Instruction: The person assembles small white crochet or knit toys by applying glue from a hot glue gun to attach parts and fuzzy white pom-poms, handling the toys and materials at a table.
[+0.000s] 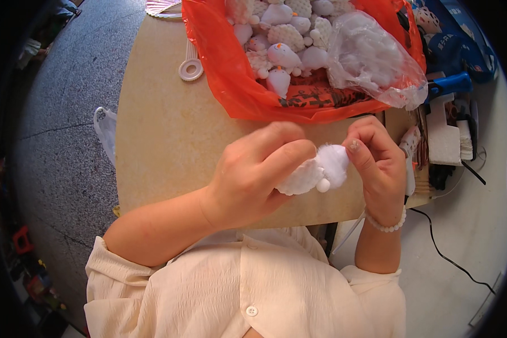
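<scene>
A small white plush piece (pixel 300 179) is held between my two hands over the near part of the table. My left hand (pixel 259 163) is closed round its textured, dimpled side, its fingers partly blurred. Fluffy white fibre (pixel 333 163) bulges at the other side, with a small white ball (pixel 323 185) beside it. With thumb and forefinger together, my right hand (pixel 380 163) pinches at the edge of the fluff. Whether the fluff is stuffing or fur cloth I cannot tell.
A red plastic bag (pixel 225 93) on the table (pixel 158 141) holds several white plush snowmen (pixel 284 55) and a clear bag (pixel 372 56) of white pieces. A white ring-ended strip (pixel 191 70) lies left of it. At right are a blue-handled tool (pixel 450 84), a white box (pixel 444 135) and a black cable (pixel 434 236).
</scene>
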A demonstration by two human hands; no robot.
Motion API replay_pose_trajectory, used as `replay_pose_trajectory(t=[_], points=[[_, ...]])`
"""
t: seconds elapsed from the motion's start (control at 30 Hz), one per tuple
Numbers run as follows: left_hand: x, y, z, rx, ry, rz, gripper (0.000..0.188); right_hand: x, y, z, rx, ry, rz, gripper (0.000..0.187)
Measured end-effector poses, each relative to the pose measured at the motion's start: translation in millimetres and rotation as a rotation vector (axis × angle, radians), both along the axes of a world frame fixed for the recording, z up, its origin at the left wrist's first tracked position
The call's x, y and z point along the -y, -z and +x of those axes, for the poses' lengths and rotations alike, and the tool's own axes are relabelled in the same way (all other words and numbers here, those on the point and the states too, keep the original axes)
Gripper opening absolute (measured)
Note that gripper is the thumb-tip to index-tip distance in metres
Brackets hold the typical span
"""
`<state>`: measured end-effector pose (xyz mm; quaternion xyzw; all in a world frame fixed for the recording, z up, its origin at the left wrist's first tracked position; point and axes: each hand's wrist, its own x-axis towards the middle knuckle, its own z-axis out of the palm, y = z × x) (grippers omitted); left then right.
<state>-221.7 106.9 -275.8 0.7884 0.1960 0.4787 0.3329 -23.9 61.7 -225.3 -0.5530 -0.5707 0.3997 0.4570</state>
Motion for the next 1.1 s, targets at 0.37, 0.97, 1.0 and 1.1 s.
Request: replay_pose_trajectory(t=[0.37,0.97,1.0,1.1], points=[[1.2,3.1,-1.0,-0.091,-0.143,0.318,0.046,-1.6,6.3,-10.9,0.041,0.063,-0.036,0.016],[3.1,-4.2,-1.4,-0.110,-0.105,0.084,0.036,-1.1,12.1,-12.7,0.079,0.060,0.014,0.020],[2.9,-4.8,-1.4,-0.102,-0.105,-0.007,0.034,-1.6,12.6,-20.1,-0.121,0.169,-0.027,0.025],[2.6,-5.3,-1.7,-0.075,-0.109,-0.281,0.028,6.0,14.3,-14.0,-0.307,0.172,-0.163,0.036]])
